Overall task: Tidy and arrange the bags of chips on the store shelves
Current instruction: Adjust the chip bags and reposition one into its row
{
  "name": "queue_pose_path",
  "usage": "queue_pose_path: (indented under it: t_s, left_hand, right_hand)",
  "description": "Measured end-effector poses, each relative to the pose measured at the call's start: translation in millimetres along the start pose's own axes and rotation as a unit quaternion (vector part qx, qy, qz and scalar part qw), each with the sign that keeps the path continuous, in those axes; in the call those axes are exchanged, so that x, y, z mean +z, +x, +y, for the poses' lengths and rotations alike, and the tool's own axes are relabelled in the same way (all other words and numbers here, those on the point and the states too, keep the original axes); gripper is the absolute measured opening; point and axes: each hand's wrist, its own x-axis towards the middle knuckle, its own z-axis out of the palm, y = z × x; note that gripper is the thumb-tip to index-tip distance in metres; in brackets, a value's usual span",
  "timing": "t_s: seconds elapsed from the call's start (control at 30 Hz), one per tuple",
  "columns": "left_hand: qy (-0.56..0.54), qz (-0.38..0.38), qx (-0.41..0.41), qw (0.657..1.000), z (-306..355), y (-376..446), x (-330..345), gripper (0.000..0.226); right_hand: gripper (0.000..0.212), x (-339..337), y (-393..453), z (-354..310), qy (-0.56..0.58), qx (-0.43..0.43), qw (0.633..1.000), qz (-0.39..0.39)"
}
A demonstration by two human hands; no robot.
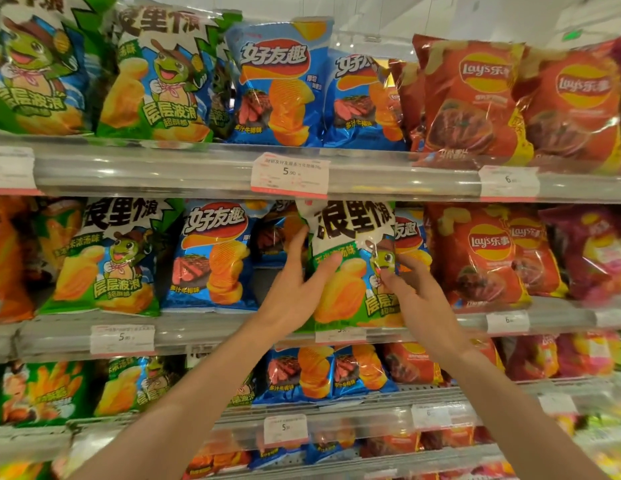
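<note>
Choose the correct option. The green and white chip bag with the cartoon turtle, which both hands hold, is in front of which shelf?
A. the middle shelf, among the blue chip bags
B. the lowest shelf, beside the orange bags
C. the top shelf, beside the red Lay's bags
A: the green and white chip bag with the cartoon turtle, gripped by the left hand and right hand, sits at the middle shelf with blue chip bags beside it.

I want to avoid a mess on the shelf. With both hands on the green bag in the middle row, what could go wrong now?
1. The green bag stands in front of blue bags; pushed in here, it would hide them.
2. Its top touches the price tag, which could be knocked loose.
3. The left hand and right hand press the bag's sides; squeezing may crush chips.
</note>
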Motion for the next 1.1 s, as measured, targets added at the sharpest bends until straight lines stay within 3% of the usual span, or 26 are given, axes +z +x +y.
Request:
queue_pose_path:
  t_s: [0.3,0.4,0.47,0.63,0.83,0.93,1.03,1.1]
  left_hand:
    - [-0.019,0.067,0.000,0.998,-4.6,-29.0,-67.4,0.070]
    - [-0.009,0.082,0.000,0.997,-5.7,-45.4,-101.0,0.064]
    - [0.008,0.100,-0.001,0.995,-7.1,-56.0,-123.7,0.064]
    - [0.017,0.138,-0.008,0.990,-8.2,-82.8,-175.0,0.064]
    - [0.033,0.170,-0.015,0.985,-8.0,-96.5,-210.4,0.065]
    - [0.031,0.189,-0.012,0.981,-14.0,-96.5,-219.7,0.063]
    - [0.029,0.201,-0.017,0.979,-20.8,-96.9,-227.0,0.065]
    - [0.018,0.209,-0.022,0.978,-22.8,-96.8,-228.2,0.064]
  right_hand:
    - [0.022,61.5,-8.5,-13.9,0.035,0.012,0.994,-0.105]
    - [0.052,94.6,-14.4,-28.3,0.016,0.007,0.988,-0.151]
    - [0.059,119.5,-16.9,-34.2,-0.003,0.000,0.985,-0.171]
    - [0.031,177.8,-22.5,-43.8,-0.013,-0.009,0.981,-0.195]
    - [0.038,217.9,-25.5,-50.4,-0.060,-0.035,0.973,-0.221]
    - [0.071,218.0,-20.6,-49.5,-0.069,-0.043,0.979,-0.190]
    - [0.059,206.5,-3.4,-42.6,-0.130,-0.077,0.987,-0.054]
    - [0.058,205.4,15.7,-31.9,-0.164,-0.087,0.983,-0.010]
